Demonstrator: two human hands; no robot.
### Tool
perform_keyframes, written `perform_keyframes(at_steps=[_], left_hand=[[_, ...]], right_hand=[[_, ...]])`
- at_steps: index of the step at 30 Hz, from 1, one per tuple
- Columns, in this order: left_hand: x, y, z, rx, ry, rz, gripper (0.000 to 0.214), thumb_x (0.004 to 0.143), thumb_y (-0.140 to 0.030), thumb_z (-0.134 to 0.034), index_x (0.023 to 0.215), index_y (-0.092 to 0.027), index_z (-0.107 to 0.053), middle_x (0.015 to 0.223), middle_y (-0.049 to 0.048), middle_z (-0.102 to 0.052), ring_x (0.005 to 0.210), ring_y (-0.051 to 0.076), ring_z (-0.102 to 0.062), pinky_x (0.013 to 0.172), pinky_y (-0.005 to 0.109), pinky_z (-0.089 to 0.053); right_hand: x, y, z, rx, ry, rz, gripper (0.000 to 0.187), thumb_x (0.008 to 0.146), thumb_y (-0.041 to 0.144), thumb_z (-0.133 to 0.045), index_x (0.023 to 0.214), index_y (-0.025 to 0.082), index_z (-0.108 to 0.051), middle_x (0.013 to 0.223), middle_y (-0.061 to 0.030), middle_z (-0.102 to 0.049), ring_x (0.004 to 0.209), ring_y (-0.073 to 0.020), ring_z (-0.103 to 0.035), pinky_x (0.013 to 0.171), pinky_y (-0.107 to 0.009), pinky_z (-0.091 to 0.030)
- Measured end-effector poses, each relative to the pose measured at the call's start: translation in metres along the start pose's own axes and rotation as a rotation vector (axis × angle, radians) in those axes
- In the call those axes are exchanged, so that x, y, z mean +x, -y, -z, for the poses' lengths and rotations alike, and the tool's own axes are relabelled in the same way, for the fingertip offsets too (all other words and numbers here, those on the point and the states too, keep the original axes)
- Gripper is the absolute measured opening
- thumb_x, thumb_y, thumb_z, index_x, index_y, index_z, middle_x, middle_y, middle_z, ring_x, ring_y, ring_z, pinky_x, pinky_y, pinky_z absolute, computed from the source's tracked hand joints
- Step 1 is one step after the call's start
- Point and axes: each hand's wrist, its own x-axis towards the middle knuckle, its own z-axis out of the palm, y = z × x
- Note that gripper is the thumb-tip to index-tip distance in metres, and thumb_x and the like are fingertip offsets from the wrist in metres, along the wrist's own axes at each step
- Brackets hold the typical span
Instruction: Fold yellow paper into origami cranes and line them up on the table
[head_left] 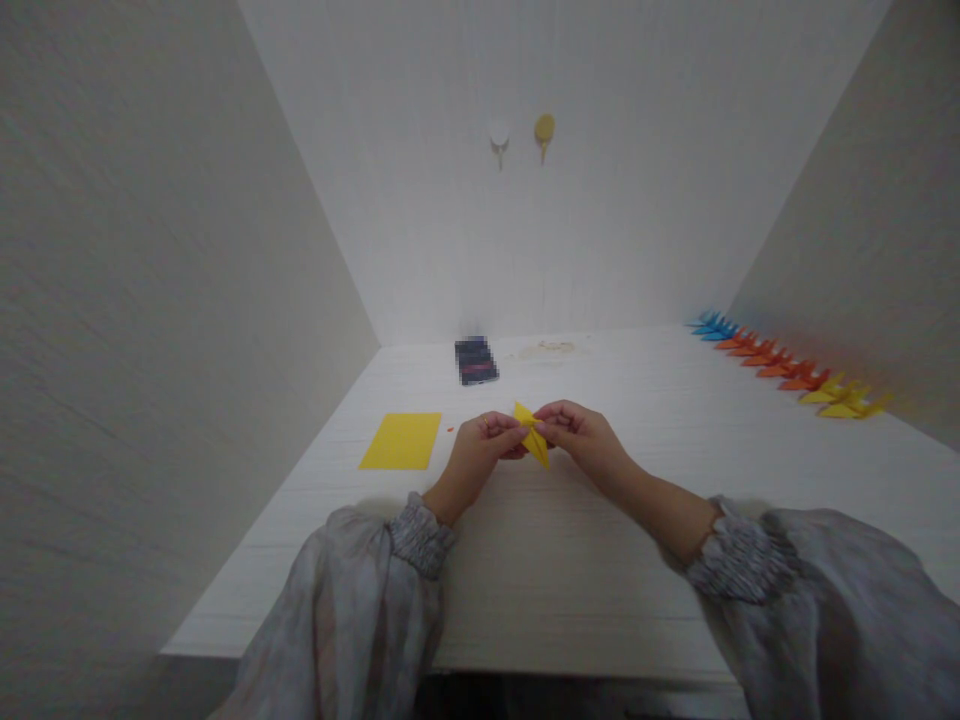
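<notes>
Between my two hands, a little above the white table (480,560), is a folded piece of yellow origami paper (534,440) with pointed ends at top and bottom. My left hand (486,445) pinches its left side between thumb and fingers. On the opposite side my right hand (581,435) grips it in the same way, so the middle of the fold is partly covered by fingertips. Left of my left hand lies a flat square of yellow paper (401,441).
A row of folded paper cranes, blue (712,327), orange (772,360) and yellow (844,397), runs along the right wall. A dark, pixelated phone-like object (476,361) lies near the back wall. Two hooks, one white (499,135) and one yellow (544,128), are on that wall.
</notes>
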Motion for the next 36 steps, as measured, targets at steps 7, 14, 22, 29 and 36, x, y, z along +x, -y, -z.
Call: perform_keyframes(at_steps=[7,14,22,29,36], left_hand=[[0.0005,-0.0017,-0.0007,-0.028,-0.028,-0.001,0.019,0.062,-0.028,-0.063,0.065,-0.011,-0.053,0.063,0.0024,-0.061,0.054,0.009,-0.056,0.056,0.023,-0.047],[0.0029,-0.0025,0.0012,0.004,-0.117,-0.025,0.021,0.061,-0.03,-0.063,0.058,-0.01,-0.057,0.061,0.0023,-0.059,0.057,0.009,-0.055,0.06,0.022,-0.047],[0.0023,-0.0062,0.0025,-0.066,-0.185,-0.078,0.024,0.057,-0.026,-0.065,0.073,-0.013,-0.052,0.061,-0.0006,-0.059,0.057,0.01,-0.056,0.056,0.023,-0.047],[0.0018,-0.0062,0.0026,-0.088,-0.101,-0.094,0.024,0.062,-0.022,-0.061,0.079,-0.017,-0.045,0.061,-0.0027,-0.058,0.058,0.01,-0.057,0.056,0.024,-0.048],[0.0002,-0.0046,0.0023,-0.018,-0.112,-0.09,0.014,0.063,-0.022,-0.058,0.072,-0.012,-0.062,0.078,0.0041,-0.061,0.07,0.011,-0.056,0.063,0.023,-0.048]], right_hand=[[0.0002,-0.0021,-0.0002,0.037,0.073,0.052,0.017,0.065,0.024,-0.06,0.078,0.019,-0.052,0.07,0.0011,-0.058,0.065,-0.0111,-0.057,0.061,-0.026,-0.046],[-0.0002,-0.0024,-0.0013,-0.036,0.071,0.101,0.017,0.067,0.025,-0.059,0.08,0.019,-0.048,0.071,0.0009,-0.055,0.065,-0.0103,-0.055,0.06,-0.025,-0.045],[0.0029,-0.0063,-0.0031,-0.137,0.032,0.099,0.024,0.063,0.021,-0.062,0.083,0.019,-0.048,0.071,0.0011,-0.051,0.06,-0.0092,-0.05,0.052,-0.023,-0.043],[0.002,-0.0052,-0.0023,-0.009,0.04,0.08,0.023,0.065,0.024,-0.06,0.086,0.02,-0.052,0.076,-0.0003,-0.055,0.069,-0.0114,-0.055,0.061,-0.025,-0.044],[0.0009,-0.0047,0.001,0.033,0.071,0.056,0.029,0.066,0.025,-0.06,0.095,0.021,-0.056,0.082,-0.0016,-0.058,0.073,-0.0123,-0.057,0.067,-0.028,-0.045]])
